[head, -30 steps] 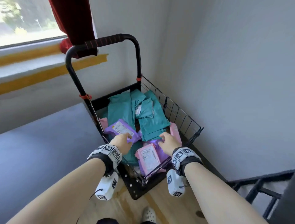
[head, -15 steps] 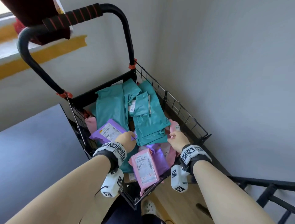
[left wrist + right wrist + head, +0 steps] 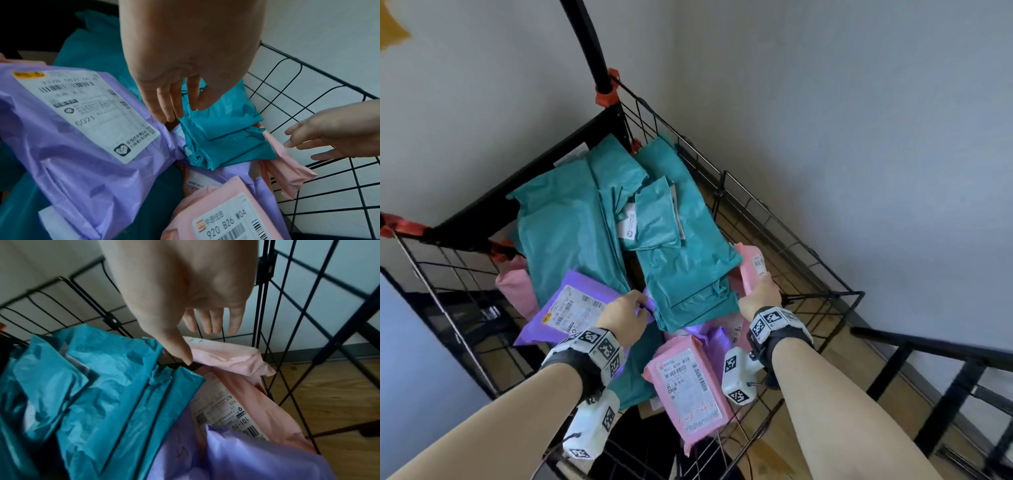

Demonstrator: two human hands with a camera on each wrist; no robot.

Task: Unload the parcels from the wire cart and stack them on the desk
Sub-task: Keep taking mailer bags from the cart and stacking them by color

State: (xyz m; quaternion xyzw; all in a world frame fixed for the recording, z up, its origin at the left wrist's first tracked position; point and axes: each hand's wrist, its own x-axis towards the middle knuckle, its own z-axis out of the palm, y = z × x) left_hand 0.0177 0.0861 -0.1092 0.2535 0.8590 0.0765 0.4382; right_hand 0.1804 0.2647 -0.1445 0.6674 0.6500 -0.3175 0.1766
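The black wire cart (image 3: 789,236) holds several teal, purple and pink mailer parcels. My left hand (image 3: 625,310) reaches down at the seam between a purple labelled parcel (image 3: 571,305) and a folded teal parcel (image 3: 688,270). Its fingers (image 3: 170,105) are straight and touch the teal parcel (image 3: 222,134) beside the purple parcel (image 3: 82,138). My right hand (image 3: 760,294) is at a slim pink parcel (image 3: 751,265) standing against the cart's right wall. Its thumb (image 3: 180,352) touches this pink parcel (image 3: 226,356), and its straight fingers (image 3: 211,324) hang behind the parcel's top edge.
A pink parcel with a white label (image 3: 688,377) lies at the cart's near end over another purple parcel (image 3: 257,459). The cart handle post (image 3: 589,44) rises at the back by grey walls. A black railing (image 3: 945,377) stands to the right on the wooden floor (image 3: 329,394).
The view has tipped down and closer to the cart. Both hands have moved deeper in: the left to the purple and teal parcels' seam, the right to the pink parcel by the wall.
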